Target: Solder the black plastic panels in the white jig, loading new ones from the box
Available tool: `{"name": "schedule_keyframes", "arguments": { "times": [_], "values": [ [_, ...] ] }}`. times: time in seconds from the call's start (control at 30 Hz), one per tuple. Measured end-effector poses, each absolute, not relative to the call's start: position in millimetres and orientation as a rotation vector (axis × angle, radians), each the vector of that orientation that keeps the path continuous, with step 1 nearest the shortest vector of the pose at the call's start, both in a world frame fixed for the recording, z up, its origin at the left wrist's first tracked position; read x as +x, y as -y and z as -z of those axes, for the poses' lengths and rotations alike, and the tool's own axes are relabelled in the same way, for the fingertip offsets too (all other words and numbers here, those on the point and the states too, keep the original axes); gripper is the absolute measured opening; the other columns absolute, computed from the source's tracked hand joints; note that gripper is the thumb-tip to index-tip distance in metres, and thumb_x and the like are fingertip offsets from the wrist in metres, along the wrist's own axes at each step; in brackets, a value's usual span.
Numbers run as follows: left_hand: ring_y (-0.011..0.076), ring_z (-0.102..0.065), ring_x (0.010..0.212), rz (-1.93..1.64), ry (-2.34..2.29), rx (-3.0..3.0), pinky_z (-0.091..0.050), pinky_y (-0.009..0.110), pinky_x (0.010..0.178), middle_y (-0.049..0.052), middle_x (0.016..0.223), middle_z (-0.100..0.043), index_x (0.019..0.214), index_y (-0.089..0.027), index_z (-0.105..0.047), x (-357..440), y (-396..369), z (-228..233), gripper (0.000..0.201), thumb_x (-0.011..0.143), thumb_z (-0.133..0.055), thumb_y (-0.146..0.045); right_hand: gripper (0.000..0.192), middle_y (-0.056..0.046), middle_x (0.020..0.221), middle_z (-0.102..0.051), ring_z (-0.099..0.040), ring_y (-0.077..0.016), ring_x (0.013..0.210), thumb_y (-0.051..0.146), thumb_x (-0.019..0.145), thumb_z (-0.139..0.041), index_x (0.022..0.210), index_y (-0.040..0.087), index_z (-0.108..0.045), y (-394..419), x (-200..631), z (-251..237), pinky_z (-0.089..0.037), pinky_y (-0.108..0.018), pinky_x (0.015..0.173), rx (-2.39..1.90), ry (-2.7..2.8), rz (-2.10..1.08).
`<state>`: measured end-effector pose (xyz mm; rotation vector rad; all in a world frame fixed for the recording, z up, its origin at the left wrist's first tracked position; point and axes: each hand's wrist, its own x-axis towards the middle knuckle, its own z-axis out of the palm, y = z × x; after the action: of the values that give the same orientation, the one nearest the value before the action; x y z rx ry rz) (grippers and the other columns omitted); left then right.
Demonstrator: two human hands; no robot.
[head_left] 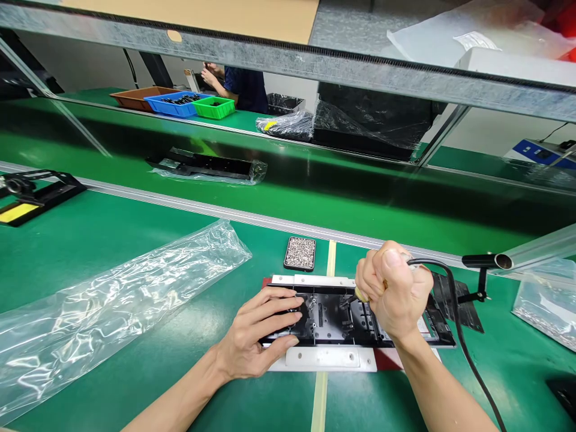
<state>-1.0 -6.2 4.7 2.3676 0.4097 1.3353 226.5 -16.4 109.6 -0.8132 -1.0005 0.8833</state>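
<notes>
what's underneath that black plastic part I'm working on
The black plastic part lies in a white fixture, whose edges show in front and behind; a red base peeks out below. What lies directly beneath the part is covered by it and both hands.

Bench (135, 252): green mat, pale stripe down the middle.
Left: clear bag (112, 300), black stand (36, 192).
Centre: fixture (324, 359) under black panel (333, 318); screw tray (300, 253) just behind.
Right: screw bag (546, 306).
</notes>
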Motion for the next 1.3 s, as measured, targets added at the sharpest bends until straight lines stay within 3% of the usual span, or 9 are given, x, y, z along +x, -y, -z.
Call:
{"name": "schedule_keyframes", "arguments": {
  "times": [1.3],
  "values": [
    [0.0336, -0.066, 0.12, -1.332, -0.417, 2.365, -0.062, 0.053, 0.093, 0.017, 0.123, -0.073, 0.123, -0.012, -0.07, -0.8, 7.0, -3.7, 0.031, 0.092, -0.069, -0.016, 0.048, 0.008, 0.049, -0.023, -0.022, -0.0077, 0.039, 0.042, 0.097, -0.064, 0.062, 0.024, -0.036, 16.4, 226.6, -109.7, -0.018, -0.022, 0.034, -0.803, 1.02, -0.901]
  ]
}}
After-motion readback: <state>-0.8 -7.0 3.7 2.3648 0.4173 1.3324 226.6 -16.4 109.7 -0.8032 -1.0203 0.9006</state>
